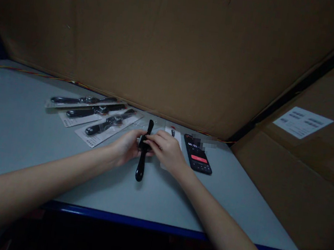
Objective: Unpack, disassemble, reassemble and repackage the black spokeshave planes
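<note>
A long black tool (pixel 141 164) with a rounded handle at its near end is held above the table, pointing away from me. My left hand (pixel 130 147) grips its middle part from the left, fingers curled beneath. From the right, the pinched fingers of my right hand (pixel 167 147) press on the same middle part, so its details are hidden. Several similar black tools lie to the left in clear plastic on white cards, the nearest packaged tool (pixel 108 123) close to my left hand. Partly behind my right hand lies a white card (pixel 178 136).
A phone (pixel 198 155) with a lit timer lies right of my right hand. Cardboard walls (pixel 170 51) enclose the table (pixel 23 139) at the back and right. A twisted red-yellow wire (pixel 38 74) runs along the back edge. The front edge (pixel 124 217) is blue.
</note>
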`<state>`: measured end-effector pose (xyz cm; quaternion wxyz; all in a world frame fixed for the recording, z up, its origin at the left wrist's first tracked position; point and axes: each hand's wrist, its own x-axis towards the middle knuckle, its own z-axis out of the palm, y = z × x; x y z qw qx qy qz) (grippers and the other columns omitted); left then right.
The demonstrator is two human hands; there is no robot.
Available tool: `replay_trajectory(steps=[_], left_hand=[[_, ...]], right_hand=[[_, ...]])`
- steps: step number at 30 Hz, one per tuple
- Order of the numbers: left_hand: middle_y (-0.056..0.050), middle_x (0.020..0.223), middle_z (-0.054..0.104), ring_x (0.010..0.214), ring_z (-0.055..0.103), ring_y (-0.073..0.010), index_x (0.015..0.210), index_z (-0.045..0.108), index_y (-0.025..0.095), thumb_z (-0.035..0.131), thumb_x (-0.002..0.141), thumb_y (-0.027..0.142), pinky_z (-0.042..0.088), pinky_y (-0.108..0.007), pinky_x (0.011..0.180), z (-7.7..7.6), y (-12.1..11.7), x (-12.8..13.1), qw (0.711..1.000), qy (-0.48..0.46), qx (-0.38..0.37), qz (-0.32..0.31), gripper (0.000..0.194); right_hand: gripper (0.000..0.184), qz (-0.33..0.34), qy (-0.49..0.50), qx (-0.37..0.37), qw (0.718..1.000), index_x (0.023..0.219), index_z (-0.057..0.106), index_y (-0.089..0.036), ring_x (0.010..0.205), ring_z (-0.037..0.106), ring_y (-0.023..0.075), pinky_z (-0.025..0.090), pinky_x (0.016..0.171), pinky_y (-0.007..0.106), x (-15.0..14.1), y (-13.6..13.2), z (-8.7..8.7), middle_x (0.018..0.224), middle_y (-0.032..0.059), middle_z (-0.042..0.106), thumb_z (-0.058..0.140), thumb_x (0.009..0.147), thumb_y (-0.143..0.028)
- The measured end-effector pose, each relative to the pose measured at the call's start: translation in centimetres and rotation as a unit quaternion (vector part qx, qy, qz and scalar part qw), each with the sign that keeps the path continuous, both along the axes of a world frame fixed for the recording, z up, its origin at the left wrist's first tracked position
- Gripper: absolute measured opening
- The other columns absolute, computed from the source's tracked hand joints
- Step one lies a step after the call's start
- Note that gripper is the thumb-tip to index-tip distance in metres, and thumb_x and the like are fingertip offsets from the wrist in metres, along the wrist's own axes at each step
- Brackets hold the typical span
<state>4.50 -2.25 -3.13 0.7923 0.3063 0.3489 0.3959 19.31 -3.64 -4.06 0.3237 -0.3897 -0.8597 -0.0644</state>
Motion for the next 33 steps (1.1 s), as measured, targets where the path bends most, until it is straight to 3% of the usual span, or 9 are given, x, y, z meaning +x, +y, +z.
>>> replay_trajectory(steps=[13, 24, 28, 33], left_hand=[[-0.004, 0.065, 0.055, 0.056, 0.056, -0.0123, 0.078, 0.053, 0.012, 0.040, 0.083, 0.012, 0.056, -0.027, 0.054, 0.49, -0.34, 0.07, 1.000, -0.017, -0.018, 0.004, 0.014], [-0.003, 0.061, 0.053, 0.053, 0.053, -0.0111, 0.075, 0.052, 0.012, 0.038, 0.084, 0.010, 0.053, -0.025, 0.052, 0.78, -0.31, 0.35, 0.998, -0.045, -0.030, 0.007, 0.016], [0.000, 0.059, 0.050, 0.045, 0.047, -0.0079, 0.077, 0.051, 0.011, 0.037, 0.084, 0.008, 0.051, -0.022, 0.049, 0.74, -0.37, 0.41, 0.997, -0.069, -0.032, 0.007, 0.016], [-0.005, 0.066, 0.055, 0.054, 0.054, -0.0116, 0.084, 0.053, 0.009, 0.038, 0.083, 0.008, 0.054, -0.026, 0.056, 0.24, -0.10, 0.13, 0.997, -0.070, -0.040, 0.006, 0.015]], right_hand=[[0.016, 0.000, 0.060, -0.011, 0.998, 0.088, 0.066, -0.016, 0.076, 0.057, 0.0161, 0.044, 0.068, 0.028, 0.14, 0.09, -0.42, 0.078, 0.0046, 0.060, 0.051, 0.089, -0.022], [0.022, -0.017, -0.033, 0.027, 0.999, 0.093, 0.066, -0.014, 0.078, 0.054, 0.0187, 0.044, 0.072, 0.032, 0.08, -0.18, 0.06, 0.080, 0.0074, 0.060, 0.045, 0.092, -0.022], [0.020, 0.003, 0.009, 0.000, 1.000, 0.093, 0.066, -0.016, 0.078, 0.054, 0.0172, 0.044, 0.070, 0.031, -0.45, -0.56, 0.10, 0.082, 0.0059, 0.060, 0.048, 0.091, -0.025], [0.019, 0.035, 0.087, -0.052, 0.994, 0.098, 0.066, -0.017, 0.076, 0.055, 0.0149, 0.045, 0.069, 0.029, 0.04, -0.55, 0.26, 0.080, 0.0041, 0.058, 0.050, 0.089, -0.023]])
